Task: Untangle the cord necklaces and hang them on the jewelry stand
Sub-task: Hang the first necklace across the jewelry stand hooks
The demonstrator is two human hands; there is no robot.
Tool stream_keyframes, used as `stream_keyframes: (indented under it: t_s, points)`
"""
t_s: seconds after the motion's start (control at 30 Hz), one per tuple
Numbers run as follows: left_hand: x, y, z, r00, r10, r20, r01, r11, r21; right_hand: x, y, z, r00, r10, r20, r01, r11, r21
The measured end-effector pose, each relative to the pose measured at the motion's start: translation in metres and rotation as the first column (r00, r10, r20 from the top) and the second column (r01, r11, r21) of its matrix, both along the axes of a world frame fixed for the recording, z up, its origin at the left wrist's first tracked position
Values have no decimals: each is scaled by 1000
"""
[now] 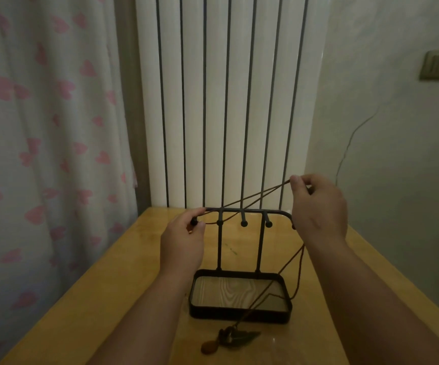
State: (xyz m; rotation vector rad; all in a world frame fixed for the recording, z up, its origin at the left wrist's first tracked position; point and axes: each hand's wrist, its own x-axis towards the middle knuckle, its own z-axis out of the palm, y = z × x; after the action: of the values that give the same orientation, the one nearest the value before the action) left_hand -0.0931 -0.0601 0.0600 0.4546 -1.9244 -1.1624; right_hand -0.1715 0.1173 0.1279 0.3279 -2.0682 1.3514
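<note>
My right hand (318,209) pinches the cord (260,193) above the stand's (219,248) right end. My left hand (184,239) pinches it at the bar's left end. More cord drops across the tray to pendants (229,338) lying on the counter (123,299).

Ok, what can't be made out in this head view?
- Head view: left hand covers the jewelry stand's leftmost peg; whether the cord is hooked there is hidden.
- Right hand covers the stand's right end and the cord's path behind it.
- Pendants in front of the stand: dim, blurred; count and tangling unclear.
</note>
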Motion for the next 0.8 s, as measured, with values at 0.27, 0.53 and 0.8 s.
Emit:
stream_keyframes:
  t_s: [0.27,0.53,0.8]
  points:
    - [0,0,0,999,-31,40,29,999,37,0,3,0,998,58,9,-57,993,-101]
    - [0,-5,10,987,-72,144,71,997,10,18,1,-7,996,75,-54,-87,961,-264]
    - [6,-7,15,977,-170,132,152,979,133,39,-6,-7,972,208,-109,-233,910,-344]
